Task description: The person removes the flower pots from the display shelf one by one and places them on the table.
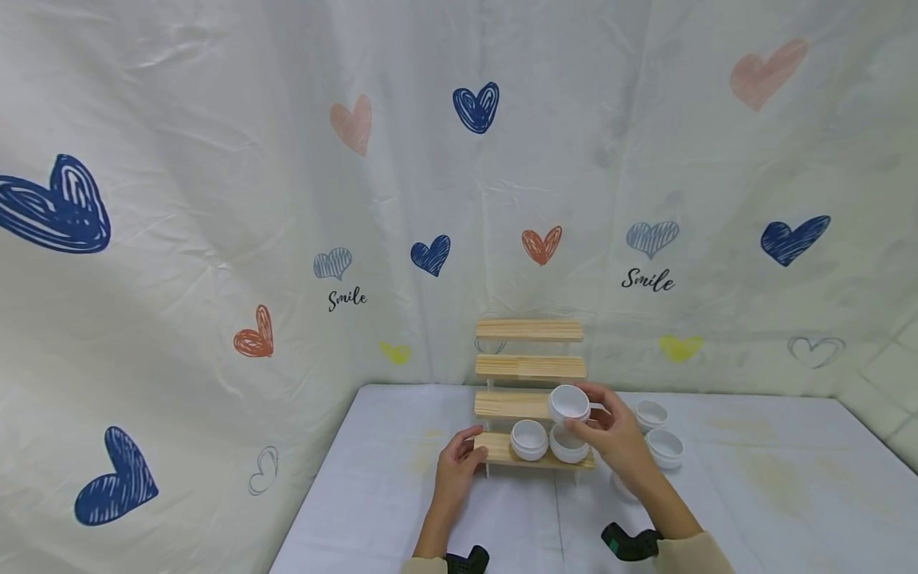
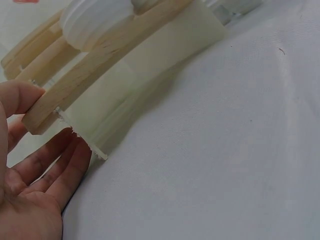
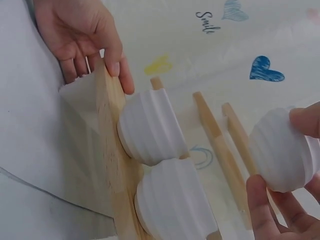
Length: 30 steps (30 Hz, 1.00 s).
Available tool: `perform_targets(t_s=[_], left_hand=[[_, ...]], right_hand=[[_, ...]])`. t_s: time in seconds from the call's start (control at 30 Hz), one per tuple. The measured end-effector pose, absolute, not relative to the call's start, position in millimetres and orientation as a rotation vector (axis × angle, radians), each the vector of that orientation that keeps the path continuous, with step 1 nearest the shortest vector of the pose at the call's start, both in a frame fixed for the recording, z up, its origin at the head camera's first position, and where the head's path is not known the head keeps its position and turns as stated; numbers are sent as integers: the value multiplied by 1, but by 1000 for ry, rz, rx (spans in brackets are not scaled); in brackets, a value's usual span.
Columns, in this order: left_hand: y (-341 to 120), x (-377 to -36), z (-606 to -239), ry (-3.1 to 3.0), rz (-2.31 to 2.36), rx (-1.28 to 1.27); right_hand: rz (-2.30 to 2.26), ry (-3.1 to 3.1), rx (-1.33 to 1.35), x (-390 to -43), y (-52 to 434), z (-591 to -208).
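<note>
Right now a small white cup (image 1: 570, 402) is held by the right hand (image 1: 615, 437), fingers curled round its side, just above the 2nd step from the bottom of the wooden step rack (image 1: 529, 368). From the right wrist view the cup (image 3: 282, 150) is pinched between thumb and fingers (image 3: 260, 200), and it looks a bit off the wood, tho that can't be told for sure.

The rack's bottom step is touched at its left end by the left hand (image 1: 456, 462). The thumb (image 2: 20, 95) is laid on top of the wood and the fingers are kept almost straight under it, so the hand is spread, not clamped.

Two more white cups are stood on the bottom step: one (image 1: 529, 439) near the middle and one (image 1: 569, 444) next to it, right below the held cup. Two other white cups (image 1: 651, 415) (image 1: 664, 448) are set on the table (image 1: 753, 494) just right of the rack, behind the right hand.

A cloth with hearts (image 1: 430, 255) is hung behind the rack, with the word "Smile" on it.
</note>
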<state>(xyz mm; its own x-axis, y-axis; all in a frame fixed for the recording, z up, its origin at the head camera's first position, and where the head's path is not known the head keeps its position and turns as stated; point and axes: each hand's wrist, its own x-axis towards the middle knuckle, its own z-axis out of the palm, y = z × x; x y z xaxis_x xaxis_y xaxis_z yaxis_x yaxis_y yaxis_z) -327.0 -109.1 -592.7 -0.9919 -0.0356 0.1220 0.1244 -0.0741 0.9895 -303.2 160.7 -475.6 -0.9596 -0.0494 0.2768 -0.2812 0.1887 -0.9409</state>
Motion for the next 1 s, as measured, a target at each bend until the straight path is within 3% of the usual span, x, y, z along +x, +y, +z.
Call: perform_targets(t_s=[1.0], left_hand=[[-108,-327,-593,-2075,-2201,-94]], right_hand=[[1734,-2339,190,-287,222,-490]])
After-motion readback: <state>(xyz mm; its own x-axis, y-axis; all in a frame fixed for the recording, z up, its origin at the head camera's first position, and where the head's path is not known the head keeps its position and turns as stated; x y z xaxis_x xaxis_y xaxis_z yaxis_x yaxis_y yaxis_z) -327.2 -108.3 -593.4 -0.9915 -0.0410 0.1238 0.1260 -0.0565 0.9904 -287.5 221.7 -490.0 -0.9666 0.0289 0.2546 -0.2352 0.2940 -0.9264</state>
